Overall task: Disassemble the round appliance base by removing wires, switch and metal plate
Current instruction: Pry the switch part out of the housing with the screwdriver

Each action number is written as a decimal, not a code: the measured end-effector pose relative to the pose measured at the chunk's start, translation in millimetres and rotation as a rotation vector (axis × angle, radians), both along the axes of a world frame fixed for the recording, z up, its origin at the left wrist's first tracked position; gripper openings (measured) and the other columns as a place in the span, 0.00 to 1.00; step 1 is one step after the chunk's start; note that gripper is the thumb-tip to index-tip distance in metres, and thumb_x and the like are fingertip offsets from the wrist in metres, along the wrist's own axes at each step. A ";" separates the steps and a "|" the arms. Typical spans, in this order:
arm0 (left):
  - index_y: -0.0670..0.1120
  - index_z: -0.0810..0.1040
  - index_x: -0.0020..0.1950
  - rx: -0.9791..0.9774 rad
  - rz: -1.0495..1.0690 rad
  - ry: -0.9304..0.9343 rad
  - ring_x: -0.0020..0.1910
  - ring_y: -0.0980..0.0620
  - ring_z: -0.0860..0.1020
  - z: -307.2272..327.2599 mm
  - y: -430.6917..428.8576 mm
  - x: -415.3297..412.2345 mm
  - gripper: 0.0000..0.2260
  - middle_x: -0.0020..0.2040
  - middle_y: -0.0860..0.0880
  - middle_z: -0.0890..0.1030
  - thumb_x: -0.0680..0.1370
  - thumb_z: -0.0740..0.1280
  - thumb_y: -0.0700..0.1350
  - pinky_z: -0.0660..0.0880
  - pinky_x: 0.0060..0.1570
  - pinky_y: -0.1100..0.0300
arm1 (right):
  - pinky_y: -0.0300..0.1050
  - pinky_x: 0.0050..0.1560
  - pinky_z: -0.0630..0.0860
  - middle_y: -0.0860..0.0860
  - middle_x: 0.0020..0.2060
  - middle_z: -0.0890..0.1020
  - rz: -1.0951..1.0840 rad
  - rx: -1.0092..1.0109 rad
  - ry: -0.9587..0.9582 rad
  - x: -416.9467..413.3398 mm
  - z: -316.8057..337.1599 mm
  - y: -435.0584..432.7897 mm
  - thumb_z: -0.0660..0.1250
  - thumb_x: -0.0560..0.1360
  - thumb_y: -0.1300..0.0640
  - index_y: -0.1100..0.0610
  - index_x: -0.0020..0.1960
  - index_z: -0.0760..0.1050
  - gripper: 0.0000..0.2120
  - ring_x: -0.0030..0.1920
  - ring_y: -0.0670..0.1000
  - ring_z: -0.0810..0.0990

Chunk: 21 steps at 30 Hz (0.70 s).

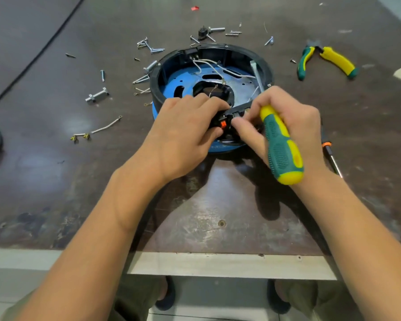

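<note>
Table (56, 181) of dark worn board, with the round appliance base (156, 89) near its middle, open side up, black ring over blue. Inside, flat on the bottom, the metal plate (243, 88); across it, white wires (212, 66) looping from the far wall. At the near rim, both hands close together. Grips the black switch (223, 124), orange button showing, with the left hand (183, 133), fingers curled over it. Pinches at the rim just beside the switch with the right hand (294, 117), while clamping a green-and-yellow screwdriver (283, 147) in the palm, handle end toward the wrist; tip hidden. Right of the base, pliers (326, 60) and a slim tool (331, 156) with an orange collar, lying on the table. Left and behind, loose screws (156, 50), a bolt (97, 95) and a short loose wire (102, 128).
</note>
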<state>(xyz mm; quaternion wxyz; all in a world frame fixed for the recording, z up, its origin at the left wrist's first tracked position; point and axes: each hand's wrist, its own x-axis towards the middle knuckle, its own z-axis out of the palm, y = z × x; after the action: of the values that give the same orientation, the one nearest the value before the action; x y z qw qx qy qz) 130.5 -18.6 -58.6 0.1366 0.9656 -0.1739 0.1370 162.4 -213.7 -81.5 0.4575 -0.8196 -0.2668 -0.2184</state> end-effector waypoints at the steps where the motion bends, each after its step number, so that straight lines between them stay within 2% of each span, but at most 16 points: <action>1: 0.47 0.75 0.68 0.002 0.002 -0.005 0.54 0.43 0.76 -0.5 -0.2 0.1 0.17 0.56 0.47 0.79 0.79 0.66 0.47 0.67 0.54 0.49 | 0.58 0.40 0.79 0.52 0.35 0.83 0.014 -0.016 -0.010 -0.7 0.3 0.2 0.77 0.75 0.52 0.62 0.44 0.77 0.14 0.35 0.56 0.81; 6: 0.45 0.76 0.66 0.001 -0.005 -0.010 0.50 0.43 0.75 -0.7 0.7 0.5 0.16 0.53 0.47 0.79 0.78 0.67 0.46 0.64 0.50 0.51 | 0.55 0.37 0.77 0.54 0.33 0.81 0.018 -0.111 -0.070 -1.4 0.4 -0.6 0.79 0.72 0.55 0.62 0.44 0.77 0.14 0.33 0.56 0.78; 10: 0.46 0.76 0.65 -0.005 -0.007 0.002 0.50 0.44 0.76 0.5 0.8 0.3 0.16 0.53 0.48 0.79 0.78 0.67 0.47 0.62 0.50 0.54 | 0.51 0.36 0.74 0.54 0.31 0.78 0.004 -0.063 -0.139 -0.4 2.2 -2.6 0.77 0.70 0.63 0.64 0.42 0.76 0.09 0.32 0.53 0.73; 14: 0.47 0.75 0.66 -0.032 -0.008 0.006 0.50 0.46 0.75 0.7 2.3 -1.2 0.16 0.53 0.50 0.79 0.79 0.66 0.47 0.61 0.51 0.55 | 0.51 0.38 0.75 0.56 0.32 0.80 -0.040 -0.005 -0.052 4.1 4.6 -13.3 0.72 0.71 0.62 0.62 0.42 0.76 0.05 0.32 0.57 0.75; 19: 0.43 0.67 0.74 -0.139 0.018 0.007 0.55 0.48 0.76 1.3 -1.4 -4.2 0.26 0.60 0.49 0.79 0.77 0.69 0.46 0.67 0.57 0.52 | 0.60 0.44 0.78 0.59 0.39 0.82 -0.131 0.028 0.053 19.7 6.7 -28.8 0.69 0.71 0.57 0.56 0.43 0.75 0.04 0.39 0.61 0.80; 21: 0.42 0.67 0.74 -0.195 0.020 0.019 0.57 0.51 0.76 2.0 -0.3 -3.8 0.27 0.62 0.49 0.79 0.77 0.70 0.46 0.67 0.58 0.56 | 0.63 0.46 0.78 0.58 0.41 0.84 -0.166 0.064 0.086 25.2 2.5 -33.2 0.69 0.72 0.56 0.57 0.44 0.75 0.05 0.43 0.62 0.81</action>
<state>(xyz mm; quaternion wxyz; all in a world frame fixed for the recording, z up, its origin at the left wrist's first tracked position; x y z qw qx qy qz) 126.7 -18.8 -56.6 0.2302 0.9507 -0.1487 0.1452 187.6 -246.9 -79.0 0.4747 -0.8326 -0.1711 -0.2283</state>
